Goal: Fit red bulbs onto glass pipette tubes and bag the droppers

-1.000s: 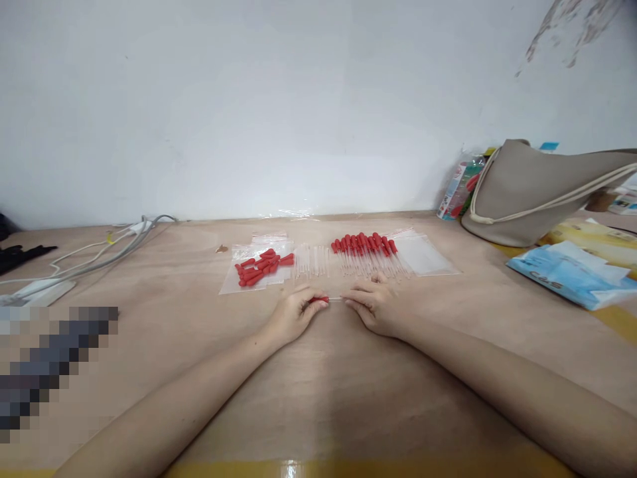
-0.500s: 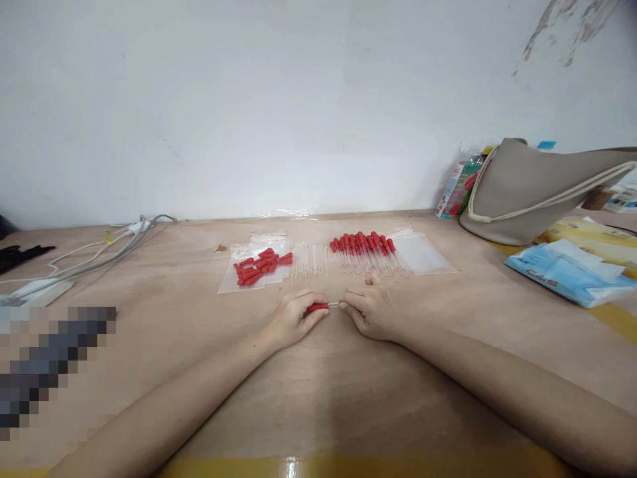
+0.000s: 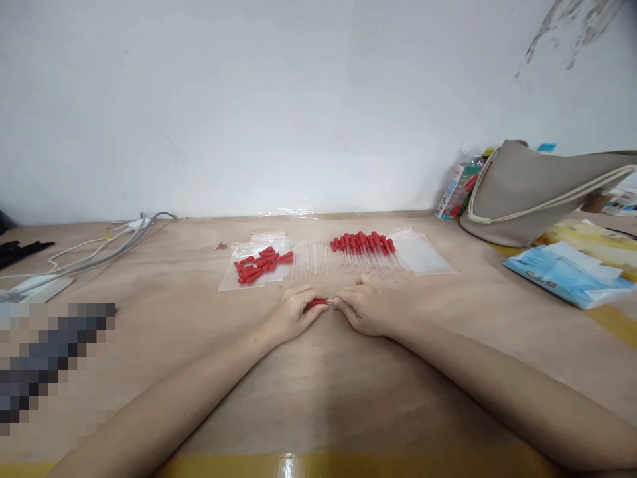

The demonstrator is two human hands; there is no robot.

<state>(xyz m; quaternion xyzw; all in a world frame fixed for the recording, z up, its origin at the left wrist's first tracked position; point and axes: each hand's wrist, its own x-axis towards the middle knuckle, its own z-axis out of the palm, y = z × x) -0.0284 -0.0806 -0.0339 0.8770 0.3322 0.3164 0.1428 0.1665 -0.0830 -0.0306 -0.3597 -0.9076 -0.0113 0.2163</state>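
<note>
My left hand (image 3: pixel 297 312) is closed around a red rubber dropper bulb (image 3: pixel 317 303). A short bit of a clear glass dropper tube (image 3: pixel 329 302) shows between the bulb and my right hand (image 3: pixel 359 307), whose fingers pinch it. The rest of the tube is hidden by those fingers. Beyond my left hand, loose red bulbs (image 3: pixel 261 264) lie on clear plastic bags (image 3: pixel 229 279). Bare glass tubes (image 3: pixel 311 259) lie beside them. Farther right is a row of droppers with red bulbs (image 3: pixel 365 244) fitted on their tubes.
A flat clear bag (image 3: pixel 432 255) lies right of the droppers. At the right are a grey bag (image 3: pixel 527 192), a bottle-like package (image 3: pixel 455 189) and a blue tissue pack (image 3: pixel 562 272). Cables (image 3: pixel 119 242) and a white power strip (image 3: pixel 47 290) lie at the left.
My right hand has come left, closer to my left hand. Less of the glass tube shows between them.
</note>
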